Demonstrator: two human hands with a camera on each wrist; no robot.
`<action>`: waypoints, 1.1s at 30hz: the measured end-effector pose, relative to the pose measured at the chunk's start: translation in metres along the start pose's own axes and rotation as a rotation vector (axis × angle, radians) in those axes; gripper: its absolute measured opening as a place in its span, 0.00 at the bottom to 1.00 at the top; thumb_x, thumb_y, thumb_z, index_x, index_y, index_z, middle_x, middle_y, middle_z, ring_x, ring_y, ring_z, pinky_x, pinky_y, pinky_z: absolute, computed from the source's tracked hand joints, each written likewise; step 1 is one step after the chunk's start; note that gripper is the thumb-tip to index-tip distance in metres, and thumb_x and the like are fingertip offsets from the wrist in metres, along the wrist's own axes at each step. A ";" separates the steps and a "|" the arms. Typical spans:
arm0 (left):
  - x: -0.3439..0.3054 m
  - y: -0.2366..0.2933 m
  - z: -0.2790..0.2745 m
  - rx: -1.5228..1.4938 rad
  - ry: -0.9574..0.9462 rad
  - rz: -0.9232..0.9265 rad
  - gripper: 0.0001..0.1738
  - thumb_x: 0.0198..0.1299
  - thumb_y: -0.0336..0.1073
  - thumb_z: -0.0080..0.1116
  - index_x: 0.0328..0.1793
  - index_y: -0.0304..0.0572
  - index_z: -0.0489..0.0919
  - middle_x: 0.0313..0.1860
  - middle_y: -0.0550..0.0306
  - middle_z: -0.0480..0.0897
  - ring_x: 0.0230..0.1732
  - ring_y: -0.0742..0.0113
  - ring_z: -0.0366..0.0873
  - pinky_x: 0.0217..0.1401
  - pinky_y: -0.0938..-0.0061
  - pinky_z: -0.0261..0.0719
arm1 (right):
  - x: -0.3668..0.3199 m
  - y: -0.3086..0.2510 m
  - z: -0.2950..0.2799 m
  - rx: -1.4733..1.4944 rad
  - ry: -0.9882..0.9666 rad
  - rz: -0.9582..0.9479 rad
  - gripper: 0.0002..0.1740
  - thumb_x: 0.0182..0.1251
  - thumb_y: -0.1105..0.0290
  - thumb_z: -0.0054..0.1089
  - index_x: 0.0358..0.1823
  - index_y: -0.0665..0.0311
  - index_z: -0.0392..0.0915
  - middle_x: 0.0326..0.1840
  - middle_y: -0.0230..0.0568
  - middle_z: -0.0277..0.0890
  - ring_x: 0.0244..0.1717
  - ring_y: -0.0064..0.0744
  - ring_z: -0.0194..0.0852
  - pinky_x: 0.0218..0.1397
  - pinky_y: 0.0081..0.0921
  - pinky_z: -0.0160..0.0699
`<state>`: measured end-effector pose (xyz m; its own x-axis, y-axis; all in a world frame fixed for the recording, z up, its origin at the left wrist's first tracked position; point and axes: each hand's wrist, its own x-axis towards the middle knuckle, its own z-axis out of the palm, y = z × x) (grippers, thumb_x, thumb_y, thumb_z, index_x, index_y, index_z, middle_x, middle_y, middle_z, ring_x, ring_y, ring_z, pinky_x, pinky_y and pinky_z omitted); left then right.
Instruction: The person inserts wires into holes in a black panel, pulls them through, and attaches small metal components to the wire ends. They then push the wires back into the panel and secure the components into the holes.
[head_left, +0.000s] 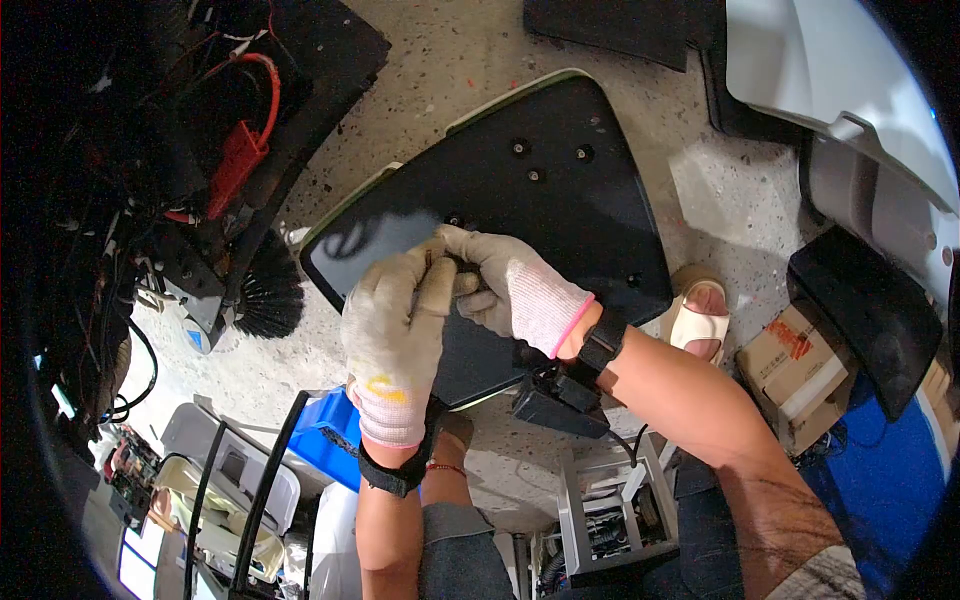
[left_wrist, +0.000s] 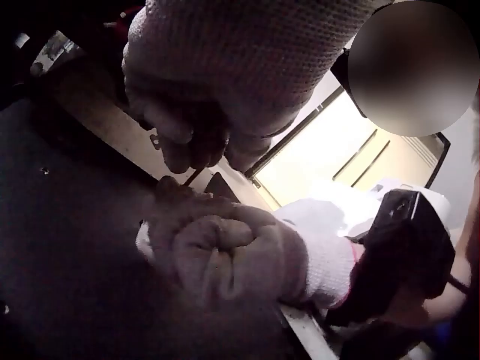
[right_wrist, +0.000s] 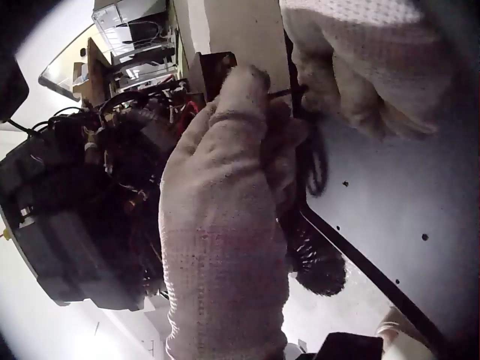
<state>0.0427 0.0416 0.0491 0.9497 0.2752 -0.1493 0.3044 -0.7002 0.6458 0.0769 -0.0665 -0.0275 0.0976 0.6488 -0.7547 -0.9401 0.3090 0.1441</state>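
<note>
A large black panel (head_left: 560,190) with a pale edge lies on the speckled floor. Both gloved hands meet over its near left part. My left hand (head_left: 392,335), in a grey glove with a yellow mark, pinches a thin dark metal tool (head_left: 447,264) from the left. My right hand (head_left: 515,290), in a white glove with a pink cuff, curls round the same tool from the right. The left wrist view shows the left hand (left_wrist: 202,97) above the fisted right hand (left_wrist: 225,255), the thin tool (left_wrist: 193,176) between them. In the right wrist view the tool (right_wrist: 281,92) runs between the left hand (right_wrist: 225,225) and the right hand (right_wrist: 360,67).
An opened machine with wires, a red connector (head_left: 235,165) and a round black brush (head_left: 265,290) stands at the left. A white cover (head_left: 830,90) lies at the top right, with a cardboard box (head_left: 800,370) and a sandalled foot (head_left: 700,312) at the right. A blue bin (head_left: 325,430) sits near my knees.
</note>
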 end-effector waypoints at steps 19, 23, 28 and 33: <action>-0.001 -0.009 0.002 -0.571 0.063 -0.306 0.15 0.60 0.39 0.53 0.39 0.33 0.80 0.31 0.57 0.81 0.26 0.75 0.73 0.28 0.80 0.68 | -0.010 -0.033 -0.004 -1.956 0.114 -1.333 0.06 0.52 0.67 0.53 0.32 0.54 0.75 0.28 0.33 0.71 0.34 0.37 0.76 0.32 0.32 0.76; 0.011 -0.020 -0.003 0.140 -0.005 0.393 0.11 0.46 0.35 0.63 0.34 0.38 0.80 0.27 0.57 0.79 0.26 0.61 0.75 0.29 0.70 0.72 | 0.006 -0.033 -0.012 -2.067 0.021 -1.450 0.08 0.52 0.66 0.53 0.35 0.52 0.77 0.29 0.31 0.72 0.34 0.35 0.76 0.33 0.30 0.76; 0.003 -0.010 -0.009 0.394 -0.109 0.272 0.06 0.47 0.36 0.62 0.26 0.43 0.80 0.20 0.54 0.75 0.23 0.55 0.73 0.25 0.67 0.69 | -0.005 -0.029 -0.001 -2.040 0.010 -1.410 0.10 0.51 0.66 0.55 0.37 0.53 0.76 0.32 0.35 0.71 0.33 0.37 0.75 0.33 0.31 0.76; 0.004 0.012 -0.007 -0.724 -0.439 -0.738 0.22 0.61 0.46 0.49 0.29 0.35 0.83 0.22 0.56 0.82 0.21 0.72 0.71 0.22 0.77 0.62 | -0.013 -0.025 -0.014 -1.773 0.151 -1.222 0.18 0.43 0.76 0.64 0.40 0.55 0.76 0.35 0.35 0.72 0.34 0.34 0.76 0.35 0.23 0.77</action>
<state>0.0497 0.0385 0.0616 0.5414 0.1088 -0.8337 0.8245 0.1254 0.5517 0.0948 -0.0920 -0.0303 0.7921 0.6097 -0.0283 0.3083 -0.4397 -0.8436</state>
